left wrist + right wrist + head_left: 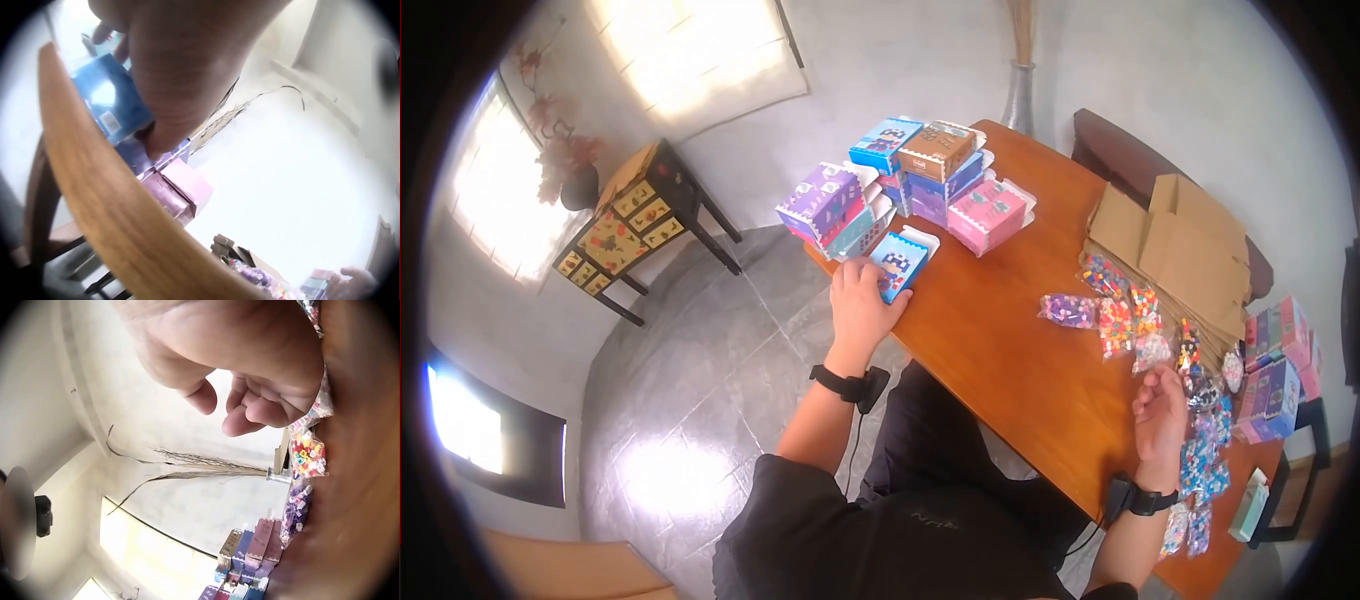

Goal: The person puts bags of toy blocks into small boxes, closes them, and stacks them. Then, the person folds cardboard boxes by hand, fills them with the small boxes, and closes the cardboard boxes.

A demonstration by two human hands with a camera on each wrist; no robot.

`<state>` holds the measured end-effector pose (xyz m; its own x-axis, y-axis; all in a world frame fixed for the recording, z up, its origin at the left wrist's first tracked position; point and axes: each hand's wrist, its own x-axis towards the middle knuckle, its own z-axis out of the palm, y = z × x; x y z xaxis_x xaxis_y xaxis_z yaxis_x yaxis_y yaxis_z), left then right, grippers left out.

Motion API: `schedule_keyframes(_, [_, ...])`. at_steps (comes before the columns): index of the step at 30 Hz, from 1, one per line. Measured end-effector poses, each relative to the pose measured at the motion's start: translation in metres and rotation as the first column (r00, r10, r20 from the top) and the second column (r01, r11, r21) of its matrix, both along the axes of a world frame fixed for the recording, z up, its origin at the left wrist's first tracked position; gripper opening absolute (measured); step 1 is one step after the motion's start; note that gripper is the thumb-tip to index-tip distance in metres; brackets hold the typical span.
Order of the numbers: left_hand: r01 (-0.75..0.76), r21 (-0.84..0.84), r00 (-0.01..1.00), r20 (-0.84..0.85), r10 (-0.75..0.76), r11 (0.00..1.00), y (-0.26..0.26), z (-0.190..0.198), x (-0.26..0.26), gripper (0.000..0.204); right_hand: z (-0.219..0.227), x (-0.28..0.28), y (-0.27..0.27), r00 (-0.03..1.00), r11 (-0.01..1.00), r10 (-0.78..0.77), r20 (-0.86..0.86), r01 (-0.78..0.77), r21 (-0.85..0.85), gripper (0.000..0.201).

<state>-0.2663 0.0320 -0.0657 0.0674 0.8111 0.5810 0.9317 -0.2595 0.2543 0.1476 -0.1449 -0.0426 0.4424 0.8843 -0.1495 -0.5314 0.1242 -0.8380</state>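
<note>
My left hand (864,308) grips a small blue box (903,262) with a pixel-style figure on its face, near the table's left edge. Its white end flap stands out at the far side. In the left wrist view, the thumb lies along the near side of the blue box (103,87), while the palm hides part of it. My right hand (1162,415) is raised by the bags of coloured beads, its fingers loosely curled around nothing. The right wrist view shows this hand (250,344) with a gap between thumb and fingers.
Stacked boxes, including a purple box (820,200), a brown box (940,148) and a pink box (988,222), stand at the table's far left. Flattened cardboard (1200,250) lies at the right, behind several bead bags (1115,325). More boxes (1268,398) stand beyond them.
</note>
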Motion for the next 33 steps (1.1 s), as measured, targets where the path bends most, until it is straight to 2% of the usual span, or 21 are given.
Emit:
schedule_keyframes(3, [0.019,0.04,0.996,0.089,-0.023,0.999,0.005,0.004,0.007,0.049,0.001,-0.001,0.001,0.999,0.999,0.032,0.005,-0.032,-0.008,0.019])
schedule_keyframes(5, [0.045,-0.213,0.958,0.287,0.018,0.976,0.002,0.011,0.015,0.052,0.003,-0.004,0.0,0.999,0.999,0.036,0.012,-0.036,-0.003,0.019])
schedule_keyframes(6, [0.121,-0.026,0.966,0.232,-0.112,0.992,0.002,0.005,0.019,0.059,0.004,-0.006,-0.001,0.996,0.998,0.062,0.071,-0.06,-0.028,0.02])
schedule_keyframes(7, [0.151,-0.024,0.963,0.228,-0.142,0.988,-0.006,0.014,0.031,0.059,0.004,-0.005,-0.001,0.988,0.995,0.084,0.126,-0.077,-0.056,0.021])
schedule_keyframes(8, [0.285,-0.138,0.892,0.4,-0.21,0.949,-0.021,0.033,0.049,0.063,0.0,-0.002,-0.001,0.961,0.992,0.115,0.253,-0.097,-0.081,0.024])
schedule_keyframes(9, [0.429,-0.229,0.79,0.564,-0.241,0.874,-0.031,0.042,0.066,0.067,-0.003,-0.002,-0.002,0.965,0.995,0.078,0.25,-0.059,-0.082,0.024])
schedule_keyframes(11, [0.725,-0.233,0.595,0.686,-0.419,0.648,-0.039,0.041,0.1,0.075,0.0,-0.007,-0.002,0.924,0.987,0.16,0.347,-0.15,-0.056,0.033])
schedule_keyframes(13, [0.832,-0.203,0.515,0.628,-0.583,0.517,-0.051,0.046,0.142,0.086,0.009,-0.012,-0.007,0.9,0.962,0.235,0.368,-0.269,0.042,0.049])
schedule_keyframes(15, [0.875,0.018,0.441,0.388,-0.809,0.485,-0.064,0.055,0.186,0.093,0.015,-0.019,-0.009,0.896,0.923,0.24,0.375,-0.33,0.198,0.063])
schedule_keyframes(16, [0.894,0.022,0.404,0.391,-0.827,0.447,-0.07,0.058,0.203,0.093,0.015,-0.018,-0.009,0.91,0.917,0.235,0.342,-0.324,0.233,0.069])
schedule_keyframes(17, [0.901,-0.003,0.409,0.343,-0.846,0.434,-0.076,0.062,0.219,0.09,0.017,-0.019,-0.009,0.917,0.929,0.199,0.345,-0.289,0.231,0.069])
schedule_keyframes(19, [0.917,-0.023,0.387,0.292,-0.874,0.399,-0.074,0.065,0.241,0.087,0.02,-0.018,-0.008,0.938,0.978,-0.042,0.343,-0.031,0.207,0.07])
schedule_keyframes(21, [0.973,-0.058,0.218,0.547,-0.808,0.223,-0.057,0.063,0.256,0.07,0.019,0.0,-0.011,0.942,0.991,-0.066,0.33,0.023,0.133,0.069])
schedule_keyframes(22, [0.994,0.027,0.06,0.658,-0.751,0.103,-0.037,0.038,0.268,0.052,0.015,0.01,-0.013,0.911,0.997,0.035,0.411,-0.061,0.05,0.068])
schedule_keyframes(23, [0.996,0.017,0.053,0.654,-0.754,0.084,-0.035,0.037,0.269,0.052,0.016,0.014,-0.013,0.867,0.989,0.142,0.477,-0.14,-0.041,0.066])
schedule_keyframes(25, [0.996,0.019,-0.065,0.815,-0.576,-0.084,-0.029,0.036,0.272,0.041,0.021,0.013,-0.015,0.838,0.984,0.154,0.523,-0.181,0.0,0.064])
schedule_keyframes(26, [0.992,0.081,-0.124,0.737,-0.664,-0.096,-0.03,0.034,0.272,0.043,0.022,0.01,-0.015,0.828,0.981,0.151,0.541,-0.192,0.02,0.063])
schedule_keyframes(27, [0.992,0.072,-0.126,0.739,-0.662,-0.108,-0.031,0.033,0.269,0.043,0.022,0.007,-0.015,0.817,0.978,0.15,0.557,-0.205,0.036,0.061])
schedule_keyframes(29, [0.993,-0.098,-0.011,0.476,-0.879,-0.065,-0.035,0.035,0.261,0.049,0.022,0.0,-0.017,0.849,0.97,0.167,0.501,-0.232,0.069,0.057])
schedule_keyframes(30, [0.996,0.002,-0.08,0.395,-0.915,-0.086,-0.036,0.033,0.262,0.057,0.02,-0.002,-0.018,0.882,0.977,0.166,0.442,-0.209,0.051,0.051])
schedule_keyframes(33, [0.991,-0.078,-0.066,0.413,-0.908,-0.107,-0.041,0.038,0.256,0.056,0.006,-0.006,-0.009,0.925,0.986,0.146,0.351,-0.164,0.023,0.041])
